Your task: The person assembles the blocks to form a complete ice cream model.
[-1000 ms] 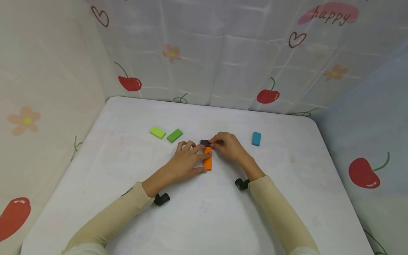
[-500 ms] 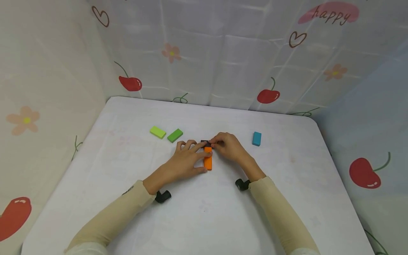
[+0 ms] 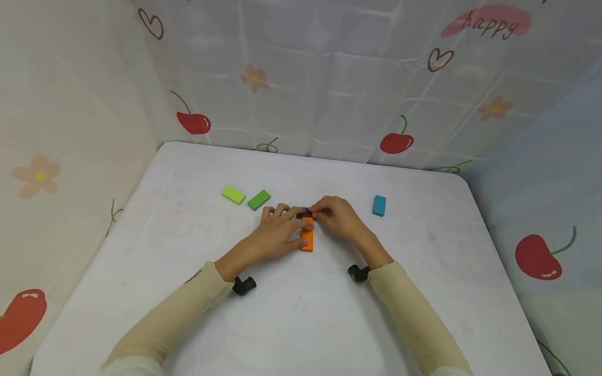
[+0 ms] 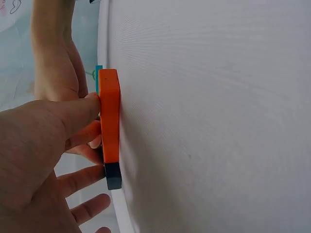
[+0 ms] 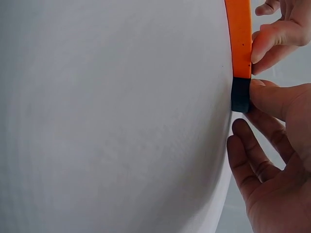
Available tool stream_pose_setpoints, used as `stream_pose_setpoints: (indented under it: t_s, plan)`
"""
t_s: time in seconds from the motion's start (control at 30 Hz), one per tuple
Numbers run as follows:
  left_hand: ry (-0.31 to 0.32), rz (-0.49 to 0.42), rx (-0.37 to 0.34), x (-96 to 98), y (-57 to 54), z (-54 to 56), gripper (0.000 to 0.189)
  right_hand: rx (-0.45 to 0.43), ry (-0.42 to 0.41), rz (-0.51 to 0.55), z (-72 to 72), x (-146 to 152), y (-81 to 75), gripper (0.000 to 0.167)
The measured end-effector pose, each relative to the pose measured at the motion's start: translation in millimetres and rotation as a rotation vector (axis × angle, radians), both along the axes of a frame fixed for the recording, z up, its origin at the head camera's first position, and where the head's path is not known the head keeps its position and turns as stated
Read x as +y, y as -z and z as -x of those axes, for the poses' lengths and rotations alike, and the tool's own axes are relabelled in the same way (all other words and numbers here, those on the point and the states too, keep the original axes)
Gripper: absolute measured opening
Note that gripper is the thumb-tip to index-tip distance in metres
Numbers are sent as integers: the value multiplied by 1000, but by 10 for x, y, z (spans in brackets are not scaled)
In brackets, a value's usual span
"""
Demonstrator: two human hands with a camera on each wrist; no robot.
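Observation:
An orange block lies flat on the white table, lengthwise away from me. Crosswise at its far end is a black block, mostly covered by fingers. My left hand rests thumb and index fingertips on the orange block's upper face, while another fingertip touches the black one. With thumb and index finger my right hand pinches the black block's right end. In the right wrist view the black block sits against the end of the orange block.
Left of the hands lie a lime block and a green block. A blue block lies to the right. Behind the table hangs a patterned curtain. Each wrist carries a small black camera.
The left hand has shifted slightly rightward, and its fingertip now reaches further onto the black block. The right hand keeps its pinch, almost unmoved. The other blocks have stayed in place.

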State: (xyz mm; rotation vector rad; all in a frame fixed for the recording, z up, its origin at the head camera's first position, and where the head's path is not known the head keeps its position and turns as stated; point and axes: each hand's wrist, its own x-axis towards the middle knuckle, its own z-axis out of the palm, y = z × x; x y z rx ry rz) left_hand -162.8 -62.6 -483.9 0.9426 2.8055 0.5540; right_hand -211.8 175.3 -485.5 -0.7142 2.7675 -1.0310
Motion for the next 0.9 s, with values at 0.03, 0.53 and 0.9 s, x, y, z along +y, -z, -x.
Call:
stream_pose_setpoints:
  t_s: [0.03, 0.53, 0.9]
  plan:
    - [-4, 6, 2, 8, -1, 7, 34, 0, -1, 2, 1, -3, 1, 18]
    - [-15, 9, 11, 28, 6, 18, 33, -63, 139, -46, -46, 283, -135, 31]
    - [-19, 8, 13, 24, 10, 10, 34, -38, 608, -105, -43, 1189, -188, 40]
